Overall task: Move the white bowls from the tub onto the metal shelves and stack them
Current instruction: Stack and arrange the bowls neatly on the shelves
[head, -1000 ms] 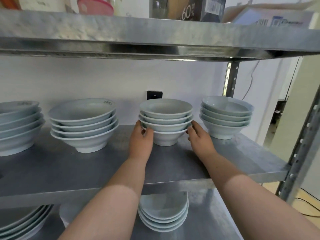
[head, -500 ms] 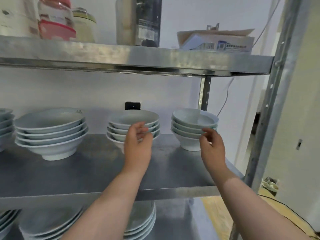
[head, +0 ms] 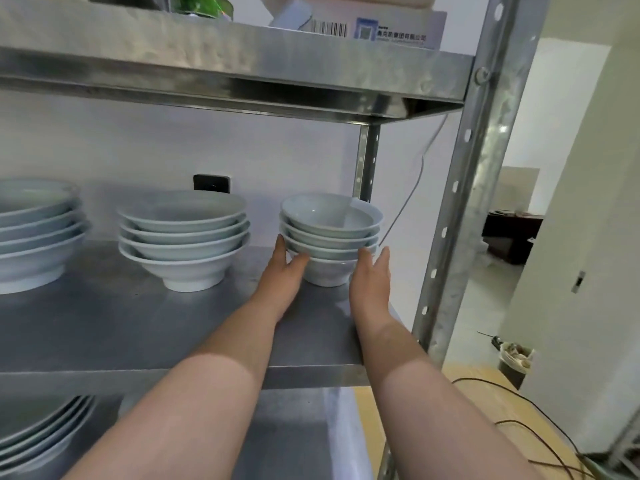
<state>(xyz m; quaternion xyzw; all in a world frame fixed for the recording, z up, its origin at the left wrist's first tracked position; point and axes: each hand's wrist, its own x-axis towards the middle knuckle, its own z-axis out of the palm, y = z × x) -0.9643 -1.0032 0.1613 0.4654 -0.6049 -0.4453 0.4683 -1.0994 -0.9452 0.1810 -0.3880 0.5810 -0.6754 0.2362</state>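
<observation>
On middle metal shelf, right end: stack of white bowls, upright. Left hand at stack's left side, fingertips touching; right hand at right side. Both grips apart, fingers straight. Wider bowl stack further left.

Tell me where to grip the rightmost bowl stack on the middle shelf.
Take the rightmost stack by its bottom bowl, one palm on each side under the flared rim, coming from the open front. The walls taper to a narrow foot, so the rim gives a ledge. There the left hand and right hand flank it.
</observation>
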